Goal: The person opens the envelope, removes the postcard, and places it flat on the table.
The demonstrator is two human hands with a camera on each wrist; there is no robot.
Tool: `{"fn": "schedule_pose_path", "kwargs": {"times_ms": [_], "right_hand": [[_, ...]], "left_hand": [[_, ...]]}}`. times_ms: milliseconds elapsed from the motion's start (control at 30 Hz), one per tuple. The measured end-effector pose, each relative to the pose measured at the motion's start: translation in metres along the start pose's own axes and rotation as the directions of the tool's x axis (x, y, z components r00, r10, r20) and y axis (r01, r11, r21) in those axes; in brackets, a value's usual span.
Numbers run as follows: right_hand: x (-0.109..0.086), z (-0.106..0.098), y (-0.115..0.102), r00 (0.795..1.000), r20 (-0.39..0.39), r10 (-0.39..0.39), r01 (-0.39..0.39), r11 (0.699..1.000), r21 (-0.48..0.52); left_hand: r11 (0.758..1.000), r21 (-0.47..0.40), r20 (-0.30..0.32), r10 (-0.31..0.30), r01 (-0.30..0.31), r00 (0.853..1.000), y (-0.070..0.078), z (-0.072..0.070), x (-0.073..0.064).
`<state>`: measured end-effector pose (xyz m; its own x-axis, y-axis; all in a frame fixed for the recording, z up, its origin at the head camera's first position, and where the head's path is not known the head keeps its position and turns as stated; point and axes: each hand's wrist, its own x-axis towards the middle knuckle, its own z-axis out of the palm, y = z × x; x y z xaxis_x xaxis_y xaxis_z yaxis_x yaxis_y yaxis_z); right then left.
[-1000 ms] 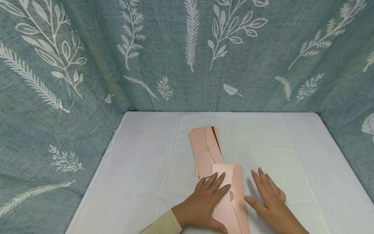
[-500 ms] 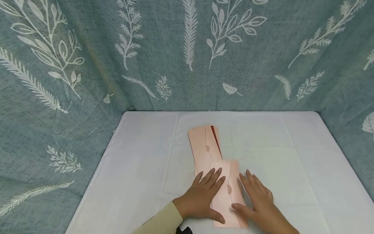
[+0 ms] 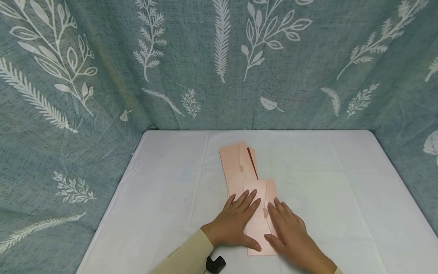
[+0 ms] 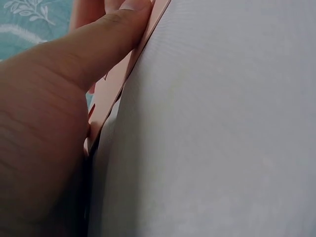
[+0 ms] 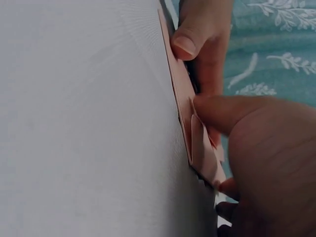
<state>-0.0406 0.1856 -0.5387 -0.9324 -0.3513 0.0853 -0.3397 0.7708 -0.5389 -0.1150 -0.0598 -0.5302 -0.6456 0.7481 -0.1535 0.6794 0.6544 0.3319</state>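
Observation:
A pale pink envelope (image 3: 256,224) lies flat in front of me, its flap side up with a small rounded tab. My left hand (image 3: 234,226) rests on its left half, fingers spread and thumb near the front edge. Along the right side, my right hand (image 3: 291,232) touches the envelope with extended fingers, thumb over its face. In the right wrist view, the flap (image 5: 203,153) stands slightly raised by my right fingers. Behind, several similar envelopes (image 3: 230,163) lie in a loose stack, overlapped by the front one; a dark red strip shows at their right side.
A white cloth (image 3: 171,182) covers the table, with fold creases. Green curtains (image 3: 191,45) with white leaf prints close in the back and sides. A small black object (image 3: 215,264) sits by my left wrist.
The front envelope has slid away from me and slightly left, farther over the stack, whose top envelope has shifted back too. My right hand has come left from beside the envelope onto it.

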Motion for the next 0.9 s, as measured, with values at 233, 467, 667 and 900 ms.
{"fn": "schedule_pose_path", "kwargs": {"times_ms": [233,467,667,900], "right_hand": [[0.001,0.000,-0.001,1.000,-0.006,-0.002,0.002,0.999,-0.047],[0.002,-0.002,-0.005,1.000,-0.014,0.000,-0.001,0.998,-0.057],[0.001,-0.006,-0.008,0.999,-0.046,-0.004,0.002,0.998,-0.058],[-0.002,-0.010,-0.002,0.990,-0.114,-0.081,0.075,0.996,-0.056]], "left_hand": [[1.000,0.010,-0.003,0.001,-0.001,1.000,0.000,0.001,0.000],[1.000,0.018,-0.011,0.005,-0.005,1.000,-0.002,0.004,0.001],[1.000,0.012,-0.003,0.001,-0.001,1.000,-0.002,0.005,0.001],[1.000,0.023,0.000,0.001,-0.001,1.000,-0.002,0.004,0.001]]}}
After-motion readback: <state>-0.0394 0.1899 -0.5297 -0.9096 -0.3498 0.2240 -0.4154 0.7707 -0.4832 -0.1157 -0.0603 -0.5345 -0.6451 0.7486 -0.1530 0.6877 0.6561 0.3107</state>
